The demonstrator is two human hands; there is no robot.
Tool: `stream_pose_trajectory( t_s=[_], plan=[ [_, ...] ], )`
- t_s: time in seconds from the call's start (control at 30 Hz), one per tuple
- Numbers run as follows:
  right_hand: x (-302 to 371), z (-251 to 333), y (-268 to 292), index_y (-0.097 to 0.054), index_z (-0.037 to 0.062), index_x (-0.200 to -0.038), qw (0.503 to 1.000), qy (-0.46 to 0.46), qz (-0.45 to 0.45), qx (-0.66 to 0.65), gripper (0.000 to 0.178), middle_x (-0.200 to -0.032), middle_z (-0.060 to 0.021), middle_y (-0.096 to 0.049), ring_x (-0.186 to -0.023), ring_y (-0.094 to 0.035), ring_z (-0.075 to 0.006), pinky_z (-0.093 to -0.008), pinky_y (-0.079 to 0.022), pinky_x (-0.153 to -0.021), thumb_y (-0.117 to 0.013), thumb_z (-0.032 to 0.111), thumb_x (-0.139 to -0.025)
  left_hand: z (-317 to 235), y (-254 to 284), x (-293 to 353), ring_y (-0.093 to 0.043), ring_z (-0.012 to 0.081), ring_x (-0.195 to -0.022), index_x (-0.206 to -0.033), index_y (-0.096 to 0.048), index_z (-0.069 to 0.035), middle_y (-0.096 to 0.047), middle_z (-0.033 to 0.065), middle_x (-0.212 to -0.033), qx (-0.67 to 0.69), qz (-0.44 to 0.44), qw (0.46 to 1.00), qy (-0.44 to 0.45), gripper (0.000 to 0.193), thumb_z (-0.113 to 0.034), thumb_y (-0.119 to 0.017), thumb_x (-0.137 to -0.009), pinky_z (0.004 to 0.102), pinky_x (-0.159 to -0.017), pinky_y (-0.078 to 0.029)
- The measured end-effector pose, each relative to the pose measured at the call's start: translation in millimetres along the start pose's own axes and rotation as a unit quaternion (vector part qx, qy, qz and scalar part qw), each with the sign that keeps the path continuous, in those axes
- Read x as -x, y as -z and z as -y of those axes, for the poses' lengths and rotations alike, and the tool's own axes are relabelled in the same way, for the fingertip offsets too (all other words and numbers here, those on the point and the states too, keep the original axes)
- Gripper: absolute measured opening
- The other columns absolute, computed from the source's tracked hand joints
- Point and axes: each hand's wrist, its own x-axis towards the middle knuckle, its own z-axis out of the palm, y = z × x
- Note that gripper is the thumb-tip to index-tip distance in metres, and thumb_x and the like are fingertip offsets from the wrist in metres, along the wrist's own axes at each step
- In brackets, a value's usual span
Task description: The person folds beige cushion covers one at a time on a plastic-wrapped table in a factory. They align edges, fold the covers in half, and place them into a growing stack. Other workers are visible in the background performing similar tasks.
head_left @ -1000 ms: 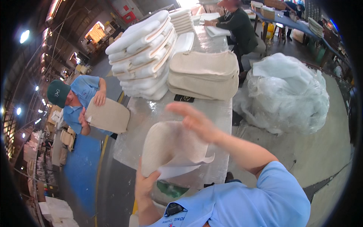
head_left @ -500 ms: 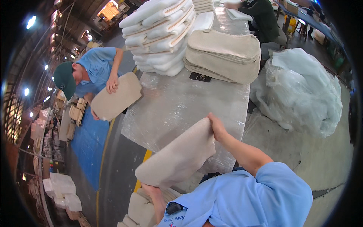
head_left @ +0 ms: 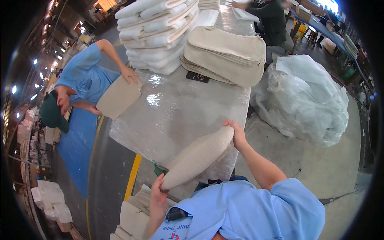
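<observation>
A beige cushion cover (head_left: 198, 158) of coarse cloth is stretched between my hands over the near end of the plastic-wrapped table (head_left: 160, 124). My left hand (head_left: 159, 193) is closed on its lower left end, and my right hand (head_left: 236, 134) grips the upper right end. The cover is tilted, one long side bulging out. A small green piece (head_left: 160, 169) shows just behind its left end; I cannot make out what it is. Farther up the table lies a stack of similar beige covers (head_left: 224, 56), with a flat black object (head_left: 197, 77) by its near left edge.
Folded white padding (head_left: 154, 36) is piled high at the far left. A co-worker (head_left: 86, 76) at the table's left side holds another beige cover (head_left: 120, 97). A large plastic bag of white padding (head_left: 306, 100) rests at right. More beige pieces (head_left: 134, 216) lie near my left arm.
My left hand has risen and the cover has turned, its near edge now bulging. The co-worker's cover has come to the table's edge. The whole view has shifted slightly.
</observation>
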Motion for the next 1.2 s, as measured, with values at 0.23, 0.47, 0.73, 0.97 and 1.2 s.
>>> stream_pose_trajectory(
  t_s=[0.23, 0.47, 0.73, 0.97, 1.2],
  plan=[
    [68, 24, 17, -0.056, 0.0085, -0.153, 0.956, -0.261, -0.021, -0.133, 0.057, -0.153, -0.0107, -0.06, -0.14, -0.055, -0.0255, -0.0401, -0.041, -0.12, -0.042, 0.047, -0.114, 39, -14, -14, -0.062, 0.0266, -0.126, -0.156, -0.04, -0.002, -0.06, 0.0157, -0.142, -0.143, -0.091, 0.981, 0.098, 0.065, -0.026, -0.07, -0.104, 0.0438, -0.105, -0.053],
    [102, 81, -23, -0.037, 0.0055, -0.166, 0.969, -0.114, 0.175, -0.134, 0.059, -0.169, -0.0114, -0.042, -0.153, -0.041, -0.0239, -0.0395, -0.034, -0.126, -0.031, 0.039, -0.118, 52, -36, -23, -0.056, 0.0249, -0.13, -0.15, -0.043, -0.003, -0.058, 0.0144, -0.141, -0.145, -0.088, 0.985, -0.009, 0.06, -0.044, -0.058, -0.11, 0.0436, -0.111, -0.046],
    [148, 137, -75, -0.018, -0.0016, -0.17, 0.926, 0.02, 0.36, -0.115, 0.073, -0.176, -0.0142, -0.026, -0.161, -0.027, -0.0222, -0.0342, -0.017, -0.13, -0.034, 0.043, -0.115, 22, -69, -44, -0.051, 0.0312, -0.143, -0.157, -0.038, -0.003, -0.053, 0.0166, -0.152, -0.01, -0.071, 0.994, -0.079, 0.062, -0.048, -0.039, -0.115, 0.0487, -0.119, -0.043],
    [184, 153, -84, -0.018, 0.0009, -0.171, 0.878, 0.106, 0.462, -0.069, 0.082, -0.176, -0.016, -0.028, -0.161, -0.027, -0.0251, -0.0358, -0.019, -0.13, -0.043, 0.051, -0.111, -5, -83, -61, -0.047, 0.0366, -0.148, -0.164, -0.035, -0.005, -0.046, 0.0184, -0.163, 0.046, 0.045, 0.987, -0.15, 0.07, -0.054, -0.026, -0.115, 0.0522, -0.123, -0.039],
    [177, 184, -48, -0.041, 0.004, -0.163, 0.844, 0.216, 0.446, 0.203, 0.082, -0.155, -0.0228, -0.056, -0.143, -0.056, -0.0374, -0.0425, -0.046, -0.115, -0.079, 0.033, -0.096, -45, -70, -54, -0.057, 0.0413, -0.138, -0.15, -0.057, -0.007, -0.061, 0.0186, -0.15, 0.307, 0.013, 0.928, -0.213, 0.074, -0.063, -0.038, -0.106, 0.0611, -0.119, -0.044]
  ],
)
